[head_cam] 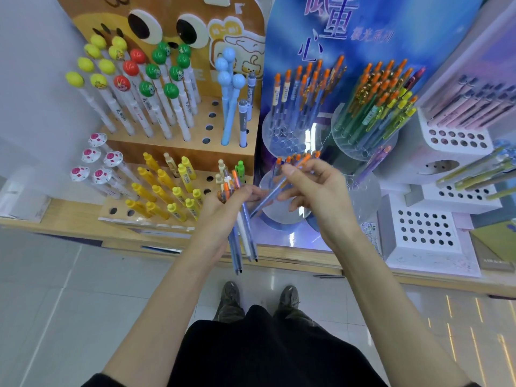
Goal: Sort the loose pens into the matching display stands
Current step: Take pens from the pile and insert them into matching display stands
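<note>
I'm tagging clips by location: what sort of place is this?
Probably a stationery shop's pen shelf. A brown cardboard cartoon-face stand holds rows of ball-topped white pens, a blue printed display board backs clear holders of orange-capped pens, and the left hand grips a loose bundle of mixed pens.

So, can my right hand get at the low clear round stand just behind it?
Probably yes. The right hand, pinching a blue pen, is right at that stand with nothing between them, and the left hand with its pen bundle sits off to the side.
</note>
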A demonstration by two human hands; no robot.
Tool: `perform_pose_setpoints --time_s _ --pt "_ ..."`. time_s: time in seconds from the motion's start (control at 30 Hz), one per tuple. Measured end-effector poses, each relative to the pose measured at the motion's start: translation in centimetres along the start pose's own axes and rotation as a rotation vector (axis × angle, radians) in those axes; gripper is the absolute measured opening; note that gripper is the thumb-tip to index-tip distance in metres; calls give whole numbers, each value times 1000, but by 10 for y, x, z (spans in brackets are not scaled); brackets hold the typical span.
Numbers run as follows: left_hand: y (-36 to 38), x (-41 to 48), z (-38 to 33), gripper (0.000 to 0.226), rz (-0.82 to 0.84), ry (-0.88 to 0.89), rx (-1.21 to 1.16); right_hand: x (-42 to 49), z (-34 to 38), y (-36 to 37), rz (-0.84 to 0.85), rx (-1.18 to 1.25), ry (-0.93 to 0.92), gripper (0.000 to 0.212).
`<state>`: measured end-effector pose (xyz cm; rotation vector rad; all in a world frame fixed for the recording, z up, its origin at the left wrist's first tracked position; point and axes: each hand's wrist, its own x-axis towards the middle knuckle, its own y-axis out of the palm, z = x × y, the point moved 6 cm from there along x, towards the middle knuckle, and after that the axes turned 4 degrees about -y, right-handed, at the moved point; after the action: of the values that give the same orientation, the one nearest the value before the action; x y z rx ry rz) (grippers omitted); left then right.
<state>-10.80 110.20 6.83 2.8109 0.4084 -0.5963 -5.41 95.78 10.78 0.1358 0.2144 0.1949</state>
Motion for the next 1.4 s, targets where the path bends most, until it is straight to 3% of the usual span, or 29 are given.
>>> perform_pose_setpoints --time_s 0.1,0.2,0.3,0.47,0.63,0.9,1.17,1.4 --pt "-2 1 -1 22 7 26 -13 3 12 -19 -109 40 -96 22" --pt "-6 2 -2 23 -55 45 6 6 15 -37 -189 -125 -198 15" --pt "-5 2 -3 26 -50 51 39 9 3 -46 -231 -249 -186 14" --pt "-2 3 -3 20 -12 37 34 12 -16 -43 -205 -240 -131 8" --pt "-4 6 -3 19 -1 12 11 7 -25 -44 -193 -380 -198 6" --pt "-4 9 -1 20 10 1 -6 2 -30 -53 -367 -566 -299 18" --pt "2 12 1 17 55 -12 -18 4 -32 -43 -324 -670 -367 5" --pt "7 10 -1 15 79 -4 -15 9 -37 -38 -288 -824 -480 20"
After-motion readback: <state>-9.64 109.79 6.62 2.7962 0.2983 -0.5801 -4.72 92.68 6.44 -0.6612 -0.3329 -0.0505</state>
